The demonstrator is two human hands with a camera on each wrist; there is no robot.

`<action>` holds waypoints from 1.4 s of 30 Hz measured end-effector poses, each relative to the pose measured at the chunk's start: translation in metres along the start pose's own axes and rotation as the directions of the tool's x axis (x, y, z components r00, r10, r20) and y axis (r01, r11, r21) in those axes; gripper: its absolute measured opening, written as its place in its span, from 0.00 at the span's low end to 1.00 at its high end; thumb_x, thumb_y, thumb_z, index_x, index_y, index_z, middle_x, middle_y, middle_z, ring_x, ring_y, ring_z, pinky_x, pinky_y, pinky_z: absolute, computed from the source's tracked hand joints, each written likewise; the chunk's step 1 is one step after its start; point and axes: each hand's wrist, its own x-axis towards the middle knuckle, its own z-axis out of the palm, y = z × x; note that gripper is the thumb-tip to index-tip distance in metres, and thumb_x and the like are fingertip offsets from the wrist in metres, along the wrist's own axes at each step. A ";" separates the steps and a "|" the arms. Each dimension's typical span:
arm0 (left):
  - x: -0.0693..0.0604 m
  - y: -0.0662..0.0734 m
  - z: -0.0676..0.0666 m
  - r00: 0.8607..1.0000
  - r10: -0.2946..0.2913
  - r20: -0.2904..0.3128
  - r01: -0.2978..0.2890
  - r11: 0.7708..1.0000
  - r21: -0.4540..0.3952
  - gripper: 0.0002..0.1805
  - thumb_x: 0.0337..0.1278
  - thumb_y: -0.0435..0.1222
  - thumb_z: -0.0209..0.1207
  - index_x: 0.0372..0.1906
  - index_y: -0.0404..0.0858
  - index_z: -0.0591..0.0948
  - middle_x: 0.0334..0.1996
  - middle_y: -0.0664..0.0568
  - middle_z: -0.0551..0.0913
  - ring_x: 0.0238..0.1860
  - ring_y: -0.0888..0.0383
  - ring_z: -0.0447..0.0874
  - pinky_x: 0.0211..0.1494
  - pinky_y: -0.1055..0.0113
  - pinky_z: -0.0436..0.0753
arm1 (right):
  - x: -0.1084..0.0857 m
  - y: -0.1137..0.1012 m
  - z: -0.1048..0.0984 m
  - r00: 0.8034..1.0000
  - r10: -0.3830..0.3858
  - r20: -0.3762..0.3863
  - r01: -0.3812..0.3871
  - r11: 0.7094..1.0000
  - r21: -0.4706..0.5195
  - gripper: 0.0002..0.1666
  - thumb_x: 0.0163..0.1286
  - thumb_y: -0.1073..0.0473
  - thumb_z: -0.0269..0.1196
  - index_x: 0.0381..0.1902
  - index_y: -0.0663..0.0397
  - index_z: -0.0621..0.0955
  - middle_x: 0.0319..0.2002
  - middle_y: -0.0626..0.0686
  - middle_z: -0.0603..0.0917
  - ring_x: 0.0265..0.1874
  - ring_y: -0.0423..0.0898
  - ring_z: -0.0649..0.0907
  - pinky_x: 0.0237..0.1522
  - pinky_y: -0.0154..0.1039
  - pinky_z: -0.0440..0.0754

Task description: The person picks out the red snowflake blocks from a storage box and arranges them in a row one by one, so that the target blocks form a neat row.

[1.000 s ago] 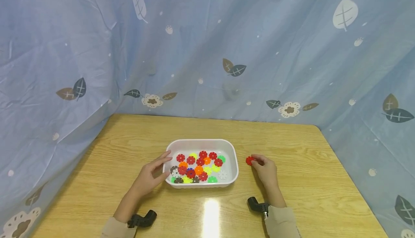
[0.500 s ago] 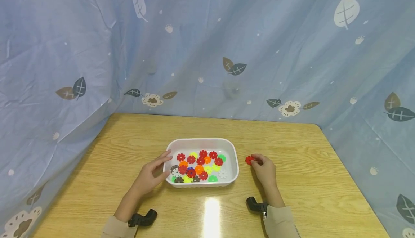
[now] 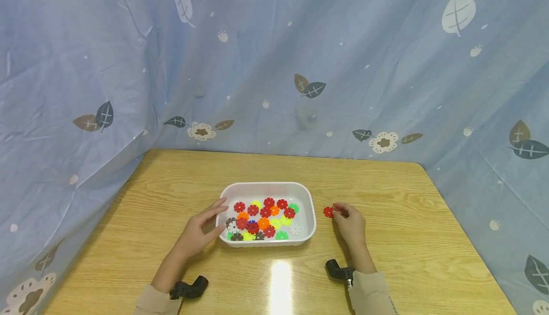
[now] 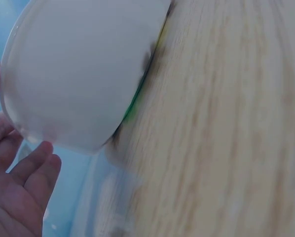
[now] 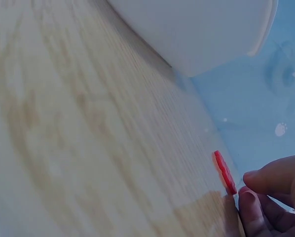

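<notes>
A white plastic tray (image 3: pixel 309 238) in the head view holds several notched snowflake discs (image 3: pixel 263 223) in red, orange, yellow, green, white and dark shades. My left hand (image 3: pixel 195 233) rests at the tray's left end, fingers spread along the rim; in the left wrist view, some fingertips (image 4: pixel 46 148) show outside the tray wall. Right of the tray, a single red snowflake disc (image 3: pixel 328 212) lies on the table. My right hand (image 3: pixel 351 222) is beside it; in the right wrist view the bent fingertips (image 5: pixel 250 202) are close to the disc's edge, without visibly gripping it.
The wooden table (image 3: pixel 407 238) extends around the tray to both sides. A blue patterned curtain (image 3: pixel 266 67) hangs behind it and at the sides. Black wrist mounts (image 3: pixel 339 271) sit at both sleeves, and a bright glare (image 3: pixel 280 286) lies in front of the tray.
The lone red disc has shifted slightly left, out from under the right fingertips. My right hand has barely moved; the left hand and tray look unchanged.
</notes>
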 end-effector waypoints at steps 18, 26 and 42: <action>0.001 0.002 -0.001 0.999 -0.030 0.017 0.030 0.999 -0.017 0.22 0.53 0.24 0.61 0.55 0.29 0.77 0.65 0.33 0.68 0.66 0.34 0.61 0.63 0.81 0.65 | 0.000 0.001 -0.002 1.000 0.000 -0.016 0.001 0.998 0.057 0.13 0.65 0.60 0.61 0.46 0.60 0.82 0.40 0.58 0.86 0.34 0.38 0.79 0.32 0.22 0.75; 0.001 0.002 -0.001 1.000 -0.021 0.023 0.021 1.000 -0.002 0.21 0.54 0.25 0.61 0.55 0.29 0.77 0.65 0.33 0.67 0.65 0.34 0.62 0.63 0.81 0.65 | -0.001 -0.008 -0.006 0.997 -0.010 0.072 -0.003 0.985 0.174 0.18 0.66 0.62 0.61 0.52 0.64 0.79 0.49 0.63 0.83 0.45 0.48 0.83 0.37 0.18 0.76; 0.000 -0.001 -0.001 0.999 -0.026 0.025 0.027 0.999 -0.040 0.22 0.54 0.25 0.61 0.56 0.29 0.76 0.66 0.33 0.66 0.66 0.34 0.60 0.63 0.81 0.65 | -0.015 -0.042 -0.010 0.973 -0.164 0.161 0.077 0.893 0.444 0.20 0.65 0.66 0.61 0.53 0.71 0.75 0.53 0.70 0.78 0.44 0.35 0.83 0.45 0.24 0.82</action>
